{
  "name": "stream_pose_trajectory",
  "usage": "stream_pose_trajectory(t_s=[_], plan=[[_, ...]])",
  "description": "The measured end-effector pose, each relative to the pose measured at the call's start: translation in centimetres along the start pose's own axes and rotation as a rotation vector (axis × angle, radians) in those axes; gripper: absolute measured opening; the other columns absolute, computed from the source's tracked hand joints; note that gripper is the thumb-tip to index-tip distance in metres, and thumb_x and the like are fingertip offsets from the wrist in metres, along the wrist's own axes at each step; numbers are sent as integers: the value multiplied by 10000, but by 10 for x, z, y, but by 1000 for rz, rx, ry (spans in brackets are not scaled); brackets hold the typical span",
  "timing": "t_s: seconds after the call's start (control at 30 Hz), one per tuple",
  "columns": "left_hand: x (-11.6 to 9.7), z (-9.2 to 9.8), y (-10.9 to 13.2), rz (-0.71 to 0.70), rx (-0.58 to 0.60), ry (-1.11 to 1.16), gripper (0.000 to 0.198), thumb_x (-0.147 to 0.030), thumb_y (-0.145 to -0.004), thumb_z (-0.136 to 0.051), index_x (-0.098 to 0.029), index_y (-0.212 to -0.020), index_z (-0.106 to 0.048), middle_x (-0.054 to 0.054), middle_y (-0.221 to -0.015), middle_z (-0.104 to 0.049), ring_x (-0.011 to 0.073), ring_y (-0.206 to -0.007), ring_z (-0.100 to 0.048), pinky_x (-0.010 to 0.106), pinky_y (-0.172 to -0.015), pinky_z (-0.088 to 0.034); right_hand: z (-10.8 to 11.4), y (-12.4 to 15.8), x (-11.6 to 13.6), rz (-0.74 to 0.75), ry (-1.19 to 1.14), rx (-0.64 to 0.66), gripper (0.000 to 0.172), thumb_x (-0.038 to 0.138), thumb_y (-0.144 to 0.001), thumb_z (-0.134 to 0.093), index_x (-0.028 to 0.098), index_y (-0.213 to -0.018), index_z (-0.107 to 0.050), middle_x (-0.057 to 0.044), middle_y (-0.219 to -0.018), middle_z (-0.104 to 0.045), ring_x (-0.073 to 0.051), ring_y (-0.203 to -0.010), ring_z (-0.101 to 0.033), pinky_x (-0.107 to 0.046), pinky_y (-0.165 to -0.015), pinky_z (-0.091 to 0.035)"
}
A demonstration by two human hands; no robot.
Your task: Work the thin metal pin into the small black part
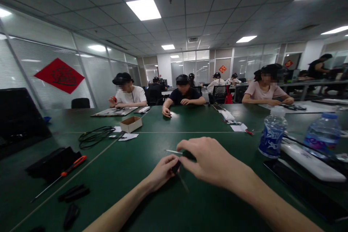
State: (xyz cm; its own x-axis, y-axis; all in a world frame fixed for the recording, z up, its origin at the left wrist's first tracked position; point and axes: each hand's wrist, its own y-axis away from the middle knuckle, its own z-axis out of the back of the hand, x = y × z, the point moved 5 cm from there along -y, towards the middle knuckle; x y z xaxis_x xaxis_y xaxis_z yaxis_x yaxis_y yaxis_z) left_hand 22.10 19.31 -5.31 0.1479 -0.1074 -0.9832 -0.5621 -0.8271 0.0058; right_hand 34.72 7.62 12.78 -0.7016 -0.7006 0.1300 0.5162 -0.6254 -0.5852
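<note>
I have my left hand [162, 171] pinching a small black part [176, 167] above the tabletop [152, 145], my right hand [210, 159] closed round a metal-shafted tool [173, 151], handle mostly hidden. The cardboard box's [132, 126] bottom and plastic bottle's [272, 136] contents escape me.

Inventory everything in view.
Tabletop: 1, green, foreground
Slim tool: 1, pale shaft, centre
Small piece: 1, black, centre
Screwdriver: 1, orange, left
Loose pieces: several, black, left
Bulky object: 1, black, left
Screen: 1, black, far left
Cable coil: 1, black, left
Box: 1, tan, left
Papers: several, white, mid-table
Bottles: 2, blue-labelled, right
Power strip: 1, white, right
Flat slab: 1, black, front right
People: at least 8, mixed clothing, beyond
Chairs: several, black, back
Signs: 3, red, left, back
Lights: several, white, overhead
Left hand, right hand: 1 each, bare, centre
</note>
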Motion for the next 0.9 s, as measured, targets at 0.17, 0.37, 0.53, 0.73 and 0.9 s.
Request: stream_pose_trajectory(t_s=[0.17,0.37,0.53,0.73,0.9], plan=[[2,3,0,-64,-26,76,340,-475,-798,-575,-164,-923,-526,16,-702,-519,85,-575,-451,183,-495,-274,-75,36,-86,-236,-129,-165,174,240,-872,-505,189,-1012,-594,-40,-943,-651,-168,-825,-618,-299,-735,-490],[1,4,-1,-63,30,118,303,-467,-840,-519,-192,-952,-459,6,-726,-522,61,-525,-425,180,-495,-277,-119,79,-99,-212,-154,-23,213,225,-871,-502,184,-1067,-573,-49,-927,-629,-157,-770,-609,-277,-681,-505],[1,4,-2,-50,48,109,296,-465,-851,-499,-193,-948,-432,9,-747,-527,66,-540,-445,186,-505,-287,-125,75,-94,-141,-153,32,227,222,-876,-492,175,-1088,-557,-52,-900,-614,-134,-700,-586,-251,-624,-484],[1,4,-2,-40,46,76,296,-463,-846,-508,-188,-932,-438,10,-744,-528,69,-562,-452,186,-513,-294,-127,77,-95,-125,-169,33,235,230,-886,-485,181,-1107,-548,-56,-909,-615,-127,-671,-574,-236,-578,-464],[2,4,-2,-18,40,65,278,-445,-856,-496,-186,-954,-465,20,-756,-535,79,-579,-464,190,-515,-300,-126,76,-96,-151,-188,56,236,249,-908,-462,180,-1121,-540,-58,-934,-612,-119,-660,-571,-231,-562,-470]])
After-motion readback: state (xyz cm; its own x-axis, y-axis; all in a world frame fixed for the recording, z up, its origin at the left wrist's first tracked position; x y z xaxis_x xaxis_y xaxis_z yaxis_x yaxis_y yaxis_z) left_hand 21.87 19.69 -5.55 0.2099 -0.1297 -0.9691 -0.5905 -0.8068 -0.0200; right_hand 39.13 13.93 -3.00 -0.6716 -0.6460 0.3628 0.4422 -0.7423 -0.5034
